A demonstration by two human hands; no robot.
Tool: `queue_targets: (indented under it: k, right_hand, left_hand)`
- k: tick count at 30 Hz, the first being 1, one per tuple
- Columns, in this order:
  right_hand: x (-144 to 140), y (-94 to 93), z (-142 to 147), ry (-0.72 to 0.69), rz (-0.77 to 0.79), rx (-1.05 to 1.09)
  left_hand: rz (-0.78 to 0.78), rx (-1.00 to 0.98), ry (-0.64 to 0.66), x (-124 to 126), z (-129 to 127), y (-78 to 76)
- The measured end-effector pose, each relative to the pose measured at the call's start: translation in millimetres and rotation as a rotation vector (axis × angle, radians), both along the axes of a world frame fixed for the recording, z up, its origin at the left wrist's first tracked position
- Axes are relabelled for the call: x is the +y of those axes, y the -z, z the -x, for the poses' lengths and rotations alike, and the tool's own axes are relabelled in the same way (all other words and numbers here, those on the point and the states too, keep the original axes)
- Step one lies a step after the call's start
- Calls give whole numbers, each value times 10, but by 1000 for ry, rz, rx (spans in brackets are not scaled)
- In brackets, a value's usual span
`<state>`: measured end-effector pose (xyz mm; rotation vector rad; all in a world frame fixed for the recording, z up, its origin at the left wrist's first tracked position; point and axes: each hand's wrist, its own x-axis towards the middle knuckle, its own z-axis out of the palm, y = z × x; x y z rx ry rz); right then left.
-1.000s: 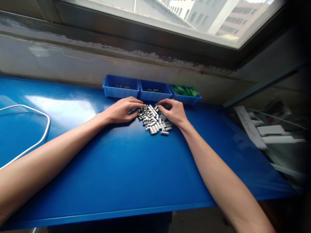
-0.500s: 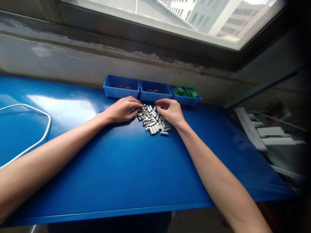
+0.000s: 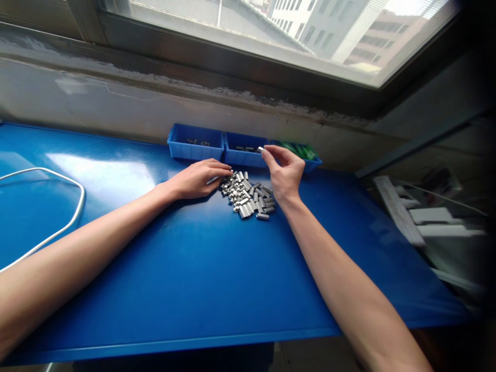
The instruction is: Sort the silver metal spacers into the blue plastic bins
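With a small metal piece [image 3: 260, 149] pinched at its fingertips above the middle bin [image 3: 244, 155], the right hand [image 3: 284, 173] should keep grip light — left hand [image 3: 197, 178] lies flat w/ fingers touching the pile [image 3: 248, 194], steadying it.

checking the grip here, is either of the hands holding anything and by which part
The right hand pinches one small silver metal cylinder between thumb and fingertip; which part cannot be told. The left hand rests at the pile of silver metal cylinders, holding nothing visible.
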<state>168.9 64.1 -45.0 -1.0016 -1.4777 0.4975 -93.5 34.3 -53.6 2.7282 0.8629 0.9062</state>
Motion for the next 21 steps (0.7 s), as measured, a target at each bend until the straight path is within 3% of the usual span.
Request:
queue_targets:
  k: [10, 16, 21]
  right_hand:
    - [-178, -66, -17, -79, -91, -159]
    - [-209, -16, -132, -128, -10, -389]
    - [-188, -3, -136, -226, 44, -503]
  left_hand:
    - [45, -180, -70, 44, 23, 14]
    - [198, -316, -137, 36, 37, -36]
    - [454, -521, -223, 37, 33, -69]
